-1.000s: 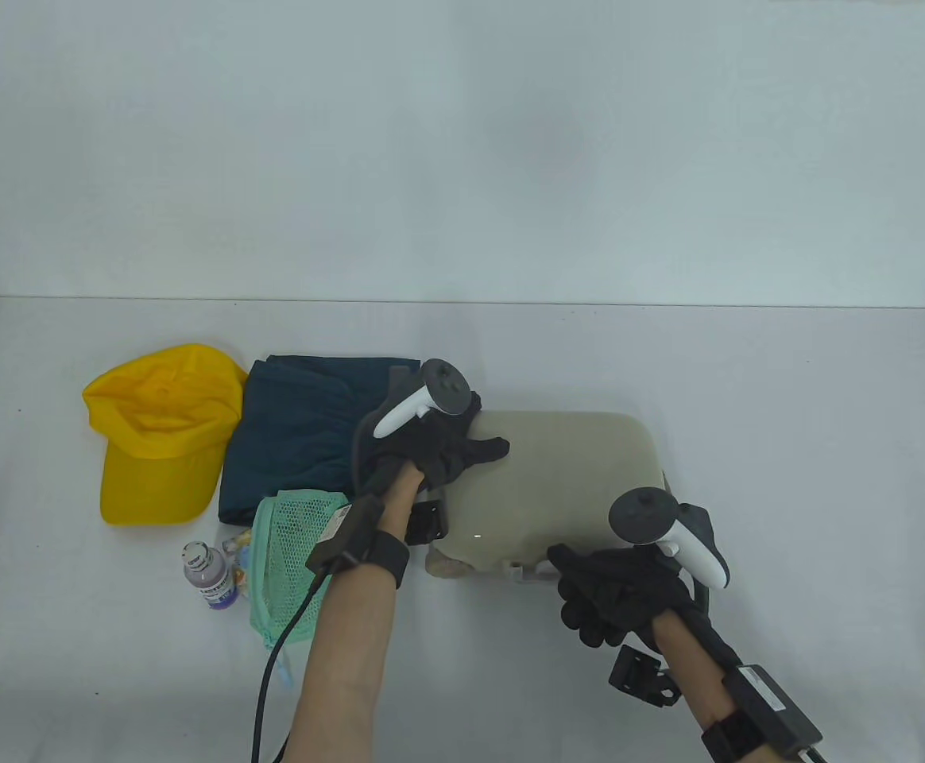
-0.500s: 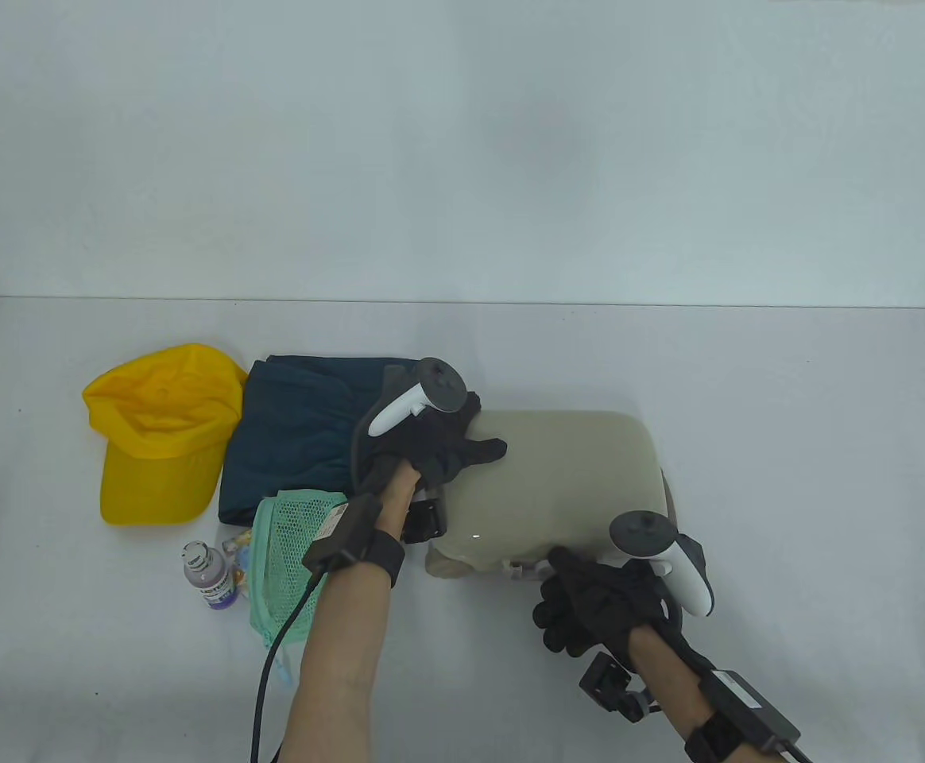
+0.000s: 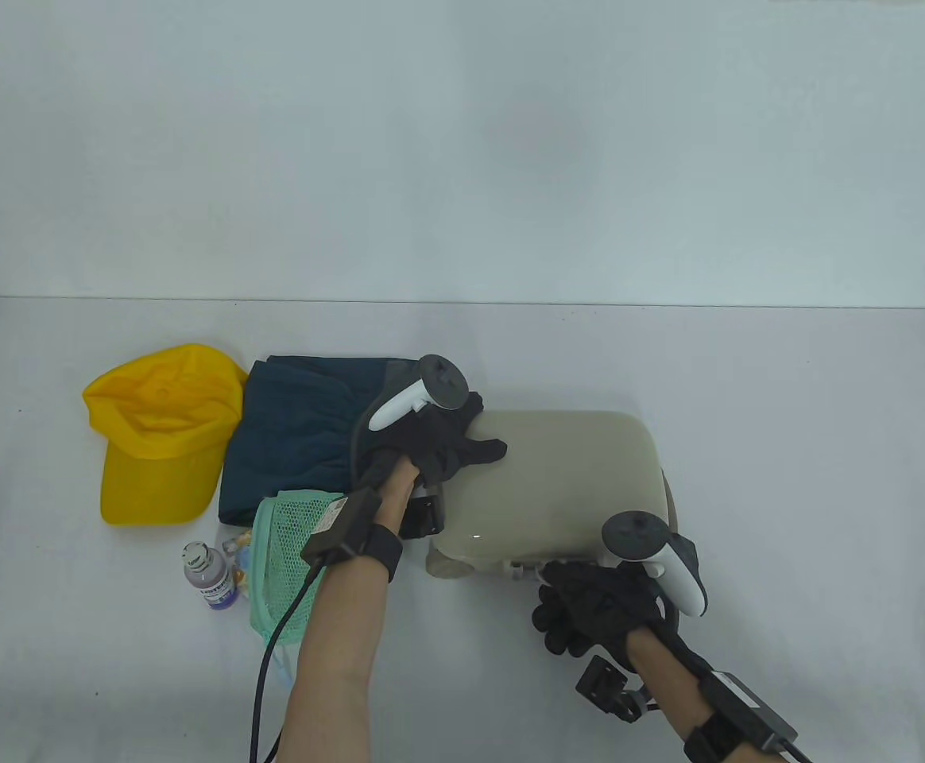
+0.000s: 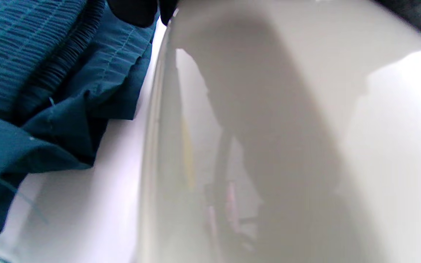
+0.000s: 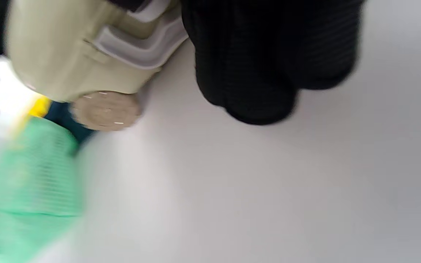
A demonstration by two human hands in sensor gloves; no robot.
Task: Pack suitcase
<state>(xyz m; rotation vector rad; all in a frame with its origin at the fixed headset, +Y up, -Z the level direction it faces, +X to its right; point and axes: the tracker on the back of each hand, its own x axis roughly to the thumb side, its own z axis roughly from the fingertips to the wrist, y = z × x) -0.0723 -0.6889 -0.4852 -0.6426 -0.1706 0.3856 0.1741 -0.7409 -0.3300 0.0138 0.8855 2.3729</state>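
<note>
Item 1. Suitcase [image 3: 558,477]: small beige hard-shell case, closed, lying flat on the white surface [image 3: 788,445] at centre of the table view. A round beige wheel [image 5: 105,110] shows at its near corner in the right wrist view, beside a pale grey fitting.

Item 2. Left hand [image 3: 439,445]: black glove, resting on the upper left part of the suitcase lid, thumb stretched out to the right across the shell; fingers relaxed and gripping nothing.

Item 3. Right hand [image 3: 594,604]: black glove, at the lower edge of the suitcase toward the frame's right, knuckles toward the camera. Its fingers [image 5: 258,73] are curled, close against the case edge (the right wrist view is blurred); whether they hold any part of the case cannot be told.

Item 4. Teal garment [image 3: 296,437]: folded, dark, lying just left of the suitcase, its edge near the shell in the left wrist view.

Item 5. Yellow cap [image 3: 162,433]: left of the garment, touching its edge, brim toward the bottom of the frame.

Item 6. Green mesh pouch [image 3: 288,548]: below the garment, partly under the left forearm.

Item 7. Small bottle [image 3: 210,576]: purple contents, white cap, lying just left of the pouch.
</note>
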